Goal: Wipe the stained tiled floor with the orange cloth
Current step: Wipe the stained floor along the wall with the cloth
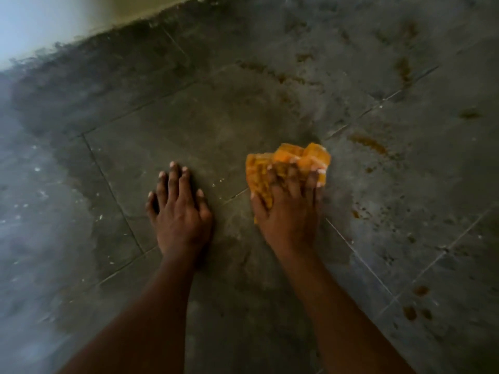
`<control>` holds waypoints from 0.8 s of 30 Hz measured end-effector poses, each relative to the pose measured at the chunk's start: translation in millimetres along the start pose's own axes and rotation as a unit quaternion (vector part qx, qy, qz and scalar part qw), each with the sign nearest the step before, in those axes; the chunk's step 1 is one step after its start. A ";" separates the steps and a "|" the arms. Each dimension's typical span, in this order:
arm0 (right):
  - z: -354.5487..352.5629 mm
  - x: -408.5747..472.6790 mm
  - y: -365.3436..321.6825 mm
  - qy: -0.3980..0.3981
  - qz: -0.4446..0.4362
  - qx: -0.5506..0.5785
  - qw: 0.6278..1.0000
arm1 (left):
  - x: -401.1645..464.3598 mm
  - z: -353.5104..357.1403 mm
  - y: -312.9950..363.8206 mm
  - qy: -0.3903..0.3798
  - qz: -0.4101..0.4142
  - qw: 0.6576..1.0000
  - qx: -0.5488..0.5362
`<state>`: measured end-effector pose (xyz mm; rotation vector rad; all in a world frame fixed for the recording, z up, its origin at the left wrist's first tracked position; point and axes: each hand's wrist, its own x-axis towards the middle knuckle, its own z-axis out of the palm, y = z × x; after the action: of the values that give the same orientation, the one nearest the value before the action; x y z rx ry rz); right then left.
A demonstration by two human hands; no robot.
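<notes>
Fingers [289,182] of the right hand [286,211] are curled down and clamped on a crumpled orange cloth [291,160], pressing it against the tiled floor [189,125]. The cloth sits near the middle of the visible floor, just beside a grout line, bunched ahead of the knuckles with a strip of it running under the palm. The left hand [179,211] lies flat on the floor just beside it, fingers spread apart and holding nothing, palm down on a dark grey tile. Brown stains [368,143] streak and dot the tiles to the right of the cloth and toward the far right edge of the floor. At the far left corner, the floor meets a pale wall [54,20]. No containers are visible.
</notes>
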<state>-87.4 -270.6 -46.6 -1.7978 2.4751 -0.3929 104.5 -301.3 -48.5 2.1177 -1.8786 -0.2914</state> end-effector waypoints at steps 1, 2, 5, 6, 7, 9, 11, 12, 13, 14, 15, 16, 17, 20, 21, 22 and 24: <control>-0.9 -11.3 -1.4 -0.004 -0.049 -0.004 0.999 | -0.1 -0.7 1.3 0.001 -0.001 1.000 -0.003; -4.2 -25.7 2.9 -0.017 -0.093 -0.006 0.996 | 0.2 -1.4 2.4 -0.001 -0.001 1.000 -0.005; -21.0 -61.7 45.6 -0.072 -0.153 -0.039 0.985 | -1.1 -4.6 1.8 -0.011 -0.001 1.000 -0.011; -25.8 -63.7 61.5 -0.080 -0.141 -0.042 0.986 | -1.9 -5.2 1.1 -0.014 0.003 1.000 -0.014; -28.0 -59.2 69.9 -0.077 -0.108 -0.039 0.990 | -1.5 -5.2 1.0 -0.018 0.007 1.000 -0.013; -23.0 -36.7 55.5 -0.042 -0.008 -0.036 0.998 | -0.6 -2.4 -1.0 -0.012 0.012 1.000 -0.010; -11.8 -14.1 14.4 -0.043 0.083 -0.018 0.995 | -2.2 -1.5 -2.2 -0.008 0.016 1.000 -0.007; -7.8 -8.4 -5.2 -0.047 0.094 -0.010 0.994 | -2.0 -0.7 -2.8 -0.008 0.016 1.000 -0.005; -4.5 -8.4 -19.0 -0.040 0.077 -0.006 0.996 | -1.2 -0.2 -3.3 -0.008 0.015 1.000 -0.003; -3.6 -14.3 -22.7 -0.028 0.040 -0.004 0.999 | 0.1 0.0 -2.8 -0.006 0.015 1.000 -0.004; -4.6 -27.0 -17.1 -0.021 -0.010 -0.012 1.000 | 0.7 -0.1 -2.5 -0.004 0.016 1.000 -0.004; -7.6 -44.2 -4.0 -0.021 -0.066 -0.022 0.997 | 0.9 -0.4 -2.6 -0.002 0.017 1.000 -0.003; -12.8 -62.6 15.0 -0.029 -0.110 -0.035 0.993 | 1.0 -0.7 -2.6 -0.005 0.018 1.000 -0.003; -32.6 -89.1 79.8 -0.060 -0.080 -0.070 0.993 | 0.8 -3.8 -3.2 -0.018 0.028 0.999 -0.007; -36.7 -81.4 90.8 -0.055 -0.019 -0.077 0.995 | 0.3 -4.1 -4.3 -0.019 0.031 0.999 -0.008; -36.6 -65.9 91.4 -0.055 0.046 -0.082 0.994 | 0.7 -4.5 -5.2 -0.017 0.031 0.999 -0.012; -25.3 -32.3 69.6 -0.057 0.143 -0.072 0.985 | -0.3 -2.9 -3.7 -0.011 0.031 0.999 -0.020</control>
<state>-146.6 -215.7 -42.0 -1.4272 2.6836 -0.0909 108.9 -300.4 -47.0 2.0342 -1.9297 -0.3375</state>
